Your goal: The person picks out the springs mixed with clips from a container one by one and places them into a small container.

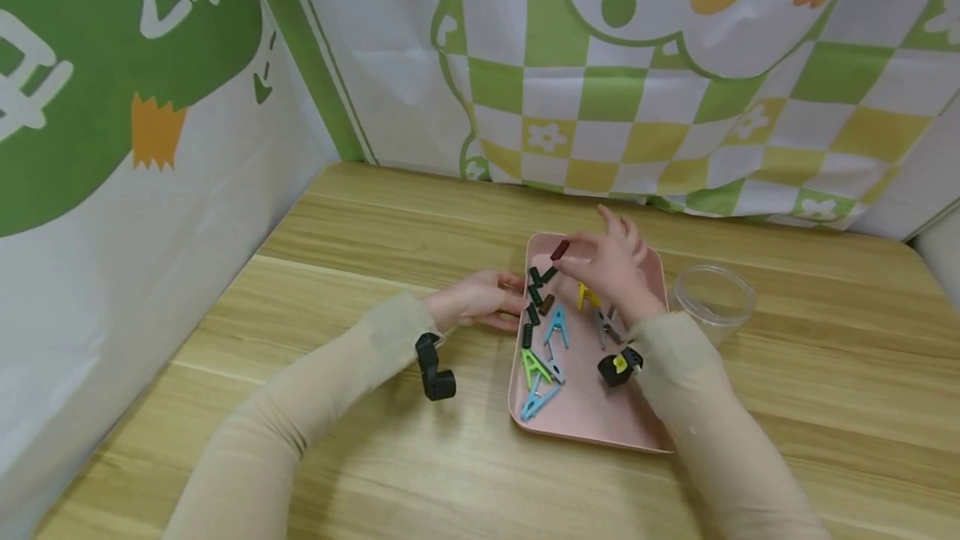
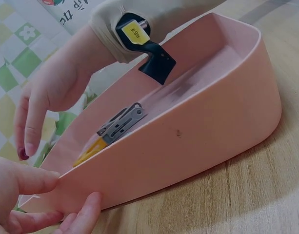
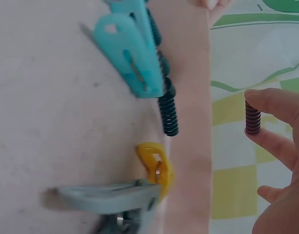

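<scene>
The dark red coil spring (image 3: 252, 119) is held end to end in the right hand (image 1: 611, 267), whose grip is parted only by the spring's length between thumb and finger, and appears in the head view over the 11 o'clock part of the pink tray (image 1: 592, 411). The left hand (image 1: 480, 298) touches the tray wall at 10 o'clock, its grip slack and its fingers spread. Dark green springs (image 1: 535, 296) line the inner wall from 9 to 11 o'clock, while a clear container (image 1: 716, 325) stands on the counter (image 1: 420, 473) at 2 o'clock
</scene>
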Available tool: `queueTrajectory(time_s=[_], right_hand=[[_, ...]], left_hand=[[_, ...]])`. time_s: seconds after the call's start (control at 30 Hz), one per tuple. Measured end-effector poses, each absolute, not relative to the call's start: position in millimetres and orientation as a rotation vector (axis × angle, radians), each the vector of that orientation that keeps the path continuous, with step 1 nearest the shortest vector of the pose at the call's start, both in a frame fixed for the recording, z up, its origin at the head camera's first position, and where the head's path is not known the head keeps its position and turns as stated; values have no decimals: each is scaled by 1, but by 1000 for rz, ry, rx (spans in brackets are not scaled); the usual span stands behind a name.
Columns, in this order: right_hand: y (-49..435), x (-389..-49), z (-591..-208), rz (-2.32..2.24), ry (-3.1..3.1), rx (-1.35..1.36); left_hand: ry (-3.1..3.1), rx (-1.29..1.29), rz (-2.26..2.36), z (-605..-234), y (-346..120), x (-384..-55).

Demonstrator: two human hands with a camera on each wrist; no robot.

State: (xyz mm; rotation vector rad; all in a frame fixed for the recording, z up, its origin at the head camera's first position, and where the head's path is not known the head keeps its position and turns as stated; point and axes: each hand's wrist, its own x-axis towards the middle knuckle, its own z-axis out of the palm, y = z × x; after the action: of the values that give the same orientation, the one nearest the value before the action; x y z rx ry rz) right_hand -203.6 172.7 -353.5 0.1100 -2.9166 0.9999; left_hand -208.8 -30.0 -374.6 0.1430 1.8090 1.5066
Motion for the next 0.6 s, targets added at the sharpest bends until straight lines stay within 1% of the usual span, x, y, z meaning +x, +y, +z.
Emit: queueTrajectory(time_s=[0.33,0.6], right_hand=[[172,-201,-338,1037,-2862,162],[174,-196,-323,934,-2896,191]], left_hand=[[1812,154,1503,-372,-30,-208],[1797,153,1505,-374,-30,-209]])
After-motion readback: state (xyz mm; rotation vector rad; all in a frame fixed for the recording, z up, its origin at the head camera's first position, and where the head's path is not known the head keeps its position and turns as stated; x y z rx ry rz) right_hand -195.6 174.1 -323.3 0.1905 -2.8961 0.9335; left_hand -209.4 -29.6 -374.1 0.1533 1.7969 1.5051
